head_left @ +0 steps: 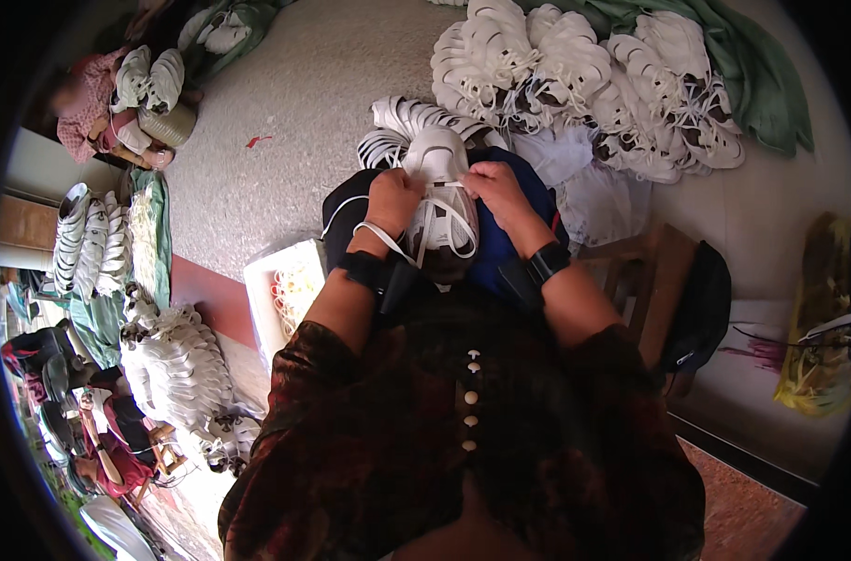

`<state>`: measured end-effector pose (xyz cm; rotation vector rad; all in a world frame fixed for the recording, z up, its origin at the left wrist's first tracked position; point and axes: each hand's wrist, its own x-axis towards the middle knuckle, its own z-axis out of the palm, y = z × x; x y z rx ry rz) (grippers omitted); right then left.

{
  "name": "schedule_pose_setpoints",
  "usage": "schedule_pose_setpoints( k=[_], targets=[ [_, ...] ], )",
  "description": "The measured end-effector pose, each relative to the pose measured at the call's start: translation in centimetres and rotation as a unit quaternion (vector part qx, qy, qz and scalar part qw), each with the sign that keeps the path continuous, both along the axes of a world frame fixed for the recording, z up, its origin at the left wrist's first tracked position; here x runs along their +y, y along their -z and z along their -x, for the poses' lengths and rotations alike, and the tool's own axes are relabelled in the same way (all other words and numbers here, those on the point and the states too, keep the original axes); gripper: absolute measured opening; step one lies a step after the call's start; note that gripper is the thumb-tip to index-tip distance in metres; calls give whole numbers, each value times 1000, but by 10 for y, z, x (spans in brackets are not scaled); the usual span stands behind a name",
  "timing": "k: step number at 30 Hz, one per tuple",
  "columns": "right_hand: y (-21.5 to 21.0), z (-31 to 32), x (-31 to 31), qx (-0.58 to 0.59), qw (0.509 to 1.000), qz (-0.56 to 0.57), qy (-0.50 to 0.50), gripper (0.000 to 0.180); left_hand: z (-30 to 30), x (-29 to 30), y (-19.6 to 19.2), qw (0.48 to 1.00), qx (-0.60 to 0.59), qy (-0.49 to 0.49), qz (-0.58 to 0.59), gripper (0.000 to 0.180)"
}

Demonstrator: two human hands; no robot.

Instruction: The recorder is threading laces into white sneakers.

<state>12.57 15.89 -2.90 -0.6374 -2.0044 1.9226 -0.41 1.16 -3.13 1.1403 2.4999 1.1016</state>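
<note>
White shoe [437, 161] in front of the dark patterned shirt [402, 374], directly between both hands, about equally near each. Runs lengthwise away from the body, rounded toe outward, opening toward the shirt. Left hand [394, 200] curled at one side of the lacing, apparently pinching white lace [450, 185]; right hand [496, 194] pinching it from the other side. Just beyond the toe, fanned white shoe parts [425, 114], limiting forward room; more room over grey floor [294, 112] at front left than toward heaped white shoes [528, 56] at front right.
</note>
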Motion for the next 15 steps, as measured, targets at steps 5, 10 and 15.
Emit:
schedule_pose_setpoints(
  k=[5, 10, 15],
  targets=[
    [-8, -8, -3, 30, 998, 31, 45, 4, 2, -9, 1, 998, 9, -1, -61, 13],
    [-12, -24, -3, 80, 989, -89, 91, 4, 10, -40, -3, 987, -74, -14, -144, 7],
    [-22, -30, -13, 86, 984, -146, 48, 5, 6, -60, -19, 985, -122, 4, -122, 5]
  ],
)
